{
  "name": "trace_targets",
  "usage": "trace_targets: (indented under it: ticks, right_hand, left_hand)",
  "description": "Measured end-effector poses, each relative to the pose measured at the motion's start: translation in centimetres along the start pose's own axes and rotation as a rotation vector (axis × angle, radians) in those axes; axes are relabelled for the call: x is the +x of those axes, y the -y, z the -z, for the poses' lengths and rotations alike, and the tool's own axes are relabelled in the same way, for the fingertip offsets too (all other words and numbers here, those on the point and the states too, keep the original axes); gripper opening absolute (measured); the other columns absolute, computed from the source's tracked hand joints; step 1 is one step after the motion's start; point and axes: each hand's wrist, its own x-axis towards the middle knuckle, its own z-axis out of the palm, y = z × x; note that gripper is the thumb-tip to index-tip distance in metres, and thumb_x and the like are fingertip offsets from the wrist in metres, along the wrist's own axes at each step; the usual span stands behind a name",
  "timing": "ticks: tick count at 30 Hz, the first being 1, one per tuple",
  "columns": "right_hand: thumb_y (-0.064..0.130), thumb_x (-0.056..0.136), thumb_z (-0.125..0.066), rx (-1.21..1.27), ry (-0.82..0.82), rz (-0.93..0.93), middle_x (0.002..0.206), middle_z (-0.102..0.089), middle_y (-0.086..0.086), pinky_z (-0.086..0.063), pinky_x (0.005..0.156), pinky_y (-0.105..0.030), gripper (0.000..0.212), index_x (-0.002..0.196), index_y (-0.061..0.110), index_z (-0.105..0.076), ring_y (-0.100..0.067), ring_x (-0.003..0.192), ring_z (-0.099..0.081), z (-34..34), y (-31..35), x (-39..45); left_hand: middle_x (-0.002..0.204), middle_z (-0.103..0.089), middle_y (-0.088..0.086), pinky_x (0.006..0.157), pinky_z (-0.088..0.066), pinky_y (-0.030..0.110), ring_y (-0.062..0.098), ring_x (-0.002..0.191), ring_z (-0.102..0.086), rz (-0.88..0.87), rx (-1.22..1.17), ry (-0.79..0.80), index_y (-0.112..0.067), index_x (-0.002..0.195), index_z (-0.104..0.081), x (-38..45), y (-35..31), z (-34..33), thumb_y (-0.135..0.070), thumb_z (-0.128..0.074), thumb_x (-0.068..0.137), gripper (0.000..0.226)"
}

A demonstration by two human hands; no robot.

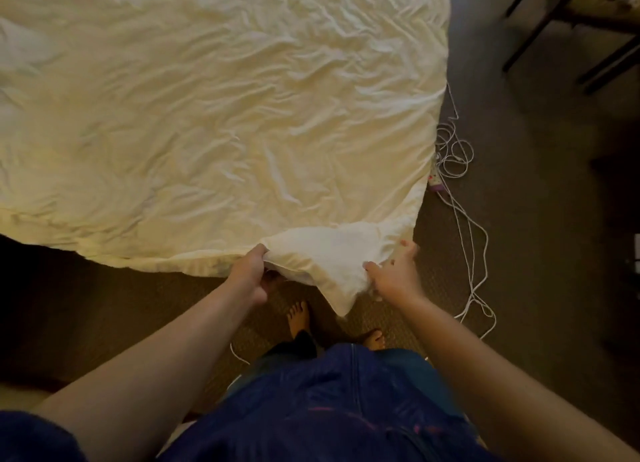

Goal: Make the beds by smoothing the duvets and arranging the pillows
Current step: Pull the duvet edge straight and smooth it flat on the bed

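Head view. A cream, heavily creased cotton duvet (pixel 214 108) covers the bed, its near right corner lifted off the mattress edge and hanging in a point above the brown carpet (pixel 540 253). The left hand (pixel 251 271) grips the duvet's near hem, fingers curled under the fabric, thumb on top. The right hand (pixel 394 274) sits at the corner's right side; thumb and fingers are spread and blurred, touching the cloth, and a firm hold cannot be confirmed. A tangle of white cable (pixel 457 156) with a small power strip lies on the carpet just beside the bed's right edge. Dark chair legs (pixel 540 28) stand well apart, upper right. Bare feet (pixel 301 318) stand just below the hanging corner. No pillows are visible.

Assessment: the step in hand is squaring this corner. Done well, both hands take a secure hold, draw the fabric taut towards the foot, then lay it flat and even with the edge. Creases across the middle remain to be smoothed. The cable is a trip risk.
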Motion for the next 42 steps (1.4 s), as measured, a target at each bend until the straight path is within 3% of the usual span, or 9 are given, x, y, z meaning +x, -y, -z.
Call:
trace_targets:
  ticks: [4,7,10,13,19,22,25,33,42]
  right_hand:
    - [0.084,0.084,-0.055,-0.352,-0.060,0.694,0.165,-0.024,0.004,-0.036,0.119,-0.053,0.076,0.147,0.042,-0.046,-0.025,0.153,-0.017,1.2,1.3,-2.4]
    - [0.089,0.074,-0.061,-0.641,0.031,0.853,0.167,-0.025,0.004,-0.015,0.127,-0.056,0.105,0.159,0.040,-0.026,-0.026,0.158,-0.011,0.4,2.3,-2.9]
    - [0.056,0.082,-0.074,-0.694,-0.056,0.932,0.154,-0.046,-0.003,-0.036,0.118,-0.059,0.092,0.158,0.027,-0.032,-0.029,0.145,-0.043,-0.6,3.2,-1.7]
    - [0.039,0.095,-0.064,-0.564,-0.022,1.032,0.122,-0.070,-0.001,-0.058,0.081,-0.042,0.055,0.147,0.026,-0.050,-0.026,0.103,-0.070,1.3,4.4,1.1]
    - [0.042,0.103,-0.047,-0.371,0.429,0.796,0.106,-0.075,0.008,-0.054,0.077,-0.039,0.032,0.128,0.040,-0.067,-0.015,0.092,-0.069,8.2,7.1,6.3]
    - [0.039,0.107,-0.049,-0.254,0.544,0.663,0.079,-0.068,0.008,-0.045,0.066,-0.035,0.025,0.093,0.037,-0.070,-0.008,0.072,-0.061,12.1,9.2,9.3]
    - [0.032,0.109,-0.049,-0.256,0.572,0.595,0.066,-0.055,0.009,-0.036,0.060,-0.030,0.034,0.078,0.030,-0.063,-0.006,0.061,-0.047,16.5,11.7,12.3]
    - [0.032,0.109,-0.052,-0.170,0.597,0.511,0.056,-0.041,0.013,-0.029,0.054,-0.031,0.034,0.078,0.018,-0.057,-0.009,0.056,-0.037,23.4,16.0,19.8]
    - [0.033,0.110,-0.049,-0.203,0.682,0.505,0.080,-0.050,-0.011,-0.032,0.056,-0.031,0.045,0.103,-0.010,-0.062,-0.020,0.072,-0.046,25.7,20.9,27.3]
  left_hand:
    - [0.093,-0.064,0.011,0.049,-0.060,0.032,0.023,0.080,-0.064,-0.012,-0.094,-0.015,-0.008,0.097,-0.059,-1.6,-1.4,-1.9,-0.019,-0.051,0.104,0.016]
    - [0.095,-0.066,0.013,0.040,-0.055,0.029,0.023,0.081,-0.065,-0.025,-0.116,-0.015,-0.007,0.096,-0.060,-2.6,-2.8,-3.8,-0.016,-0.051,0.104,0.016]
    - [0.085,-0.064,0.013,0.038,-0.054,0.028,0.023,0.074,-0.062,-0.049,-0.123,0.000,-0.007,0.087,-0.058,-3.8,-3.6,-6.1,-0.013,-0.049,0.104,0.021]
    - [0.094,-0.065,0.013,0.050,-0.059,0.032,0.023,0.079,-0.064,-0.098,-0.157,-0.062,-0.007,0.090,-0.059,-4.2,-4.8,-7.9,-0.015,-0.050,0.103,0.017]
    - [0.094,-0.061,0.013,0.066,-0.056,0.044,0.029,0.084,-0.061,-0.173,-0.089,-0.189,-0.006,0.094,-0.054,-4.5,-7.9,-13.1,-0.016,-0.049,0.102,0.014]
    - [0.093,-0.059,0.011,0.076,-0.054,0.045,0.029,0.081,-0.060,-0.208,-0.043,-0.224,-0.005,0.103,-0.053,-4.5,-9.5,-18.2,-0.020,-0.047,0.105,0.016]
    - [0.092,-0.059,0.010,0.064,-0.053,0.043,0.029,0.077,-0.060,-0.235,-0.007,-0.241,-0.005,0.117,-0.051,-4.8,-11.1,-24.0,-0.024,-0.045,0.106,0.022]
    - [0.088,-0.059,0.008,0.060,-0.053,0.038,0.026,0.071,-0.063,-0.333,0.056,-0.256,-0.007,0.116,-0.049,-3.8,-14.4,-33.7,-0.028,-0.039,0.108,0.025]
    - [0.088,-0.062,0.009,0.061,-0.054,0.039,0.027,0.073,-0.065,-0.341,0.025,-0.285,-0.007,0.104,-0.053,1.8,-18.9,-38.7,-0.032,-0.042,0.107,0.027]
